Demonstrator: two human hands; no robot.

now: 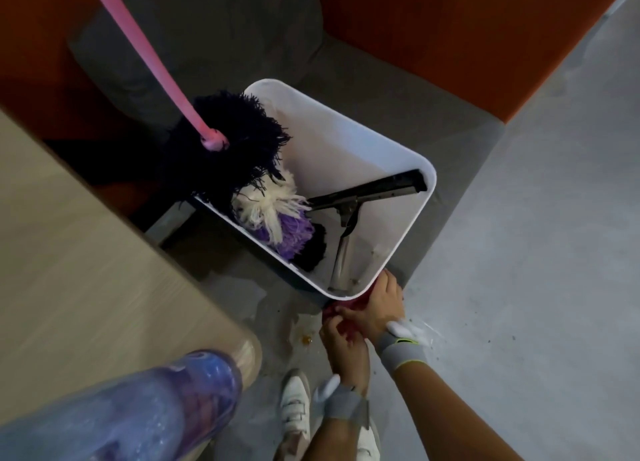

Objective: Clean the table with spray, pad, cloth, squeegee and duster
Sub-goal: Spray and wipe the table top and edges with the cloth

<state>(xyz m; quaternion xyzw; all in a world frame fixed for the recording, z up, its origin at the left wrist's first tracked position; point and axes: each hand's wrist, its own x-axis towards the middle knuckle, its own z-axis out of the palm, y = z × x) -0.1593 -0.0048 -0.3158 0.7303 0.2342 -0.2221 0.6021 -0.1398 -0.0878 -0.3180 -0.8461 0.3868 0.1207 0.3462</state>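
The cloth (333, 312) is held bunched between left hand (343, 346) and right hand (381, 304), fingers curled on it, low beside the bin (332, 138) holding squeegee (367, 190) and duster (228, 159); the cloth step is judged in hand, and lifting it to the table (69, 235) is called for next.

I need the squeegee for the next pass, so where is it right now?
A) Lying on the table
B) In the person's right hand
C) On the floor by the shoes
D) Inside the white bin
D: the squeegee lies inside the white bin beside the duster, while the left hand and right hand hold only a red cloth.
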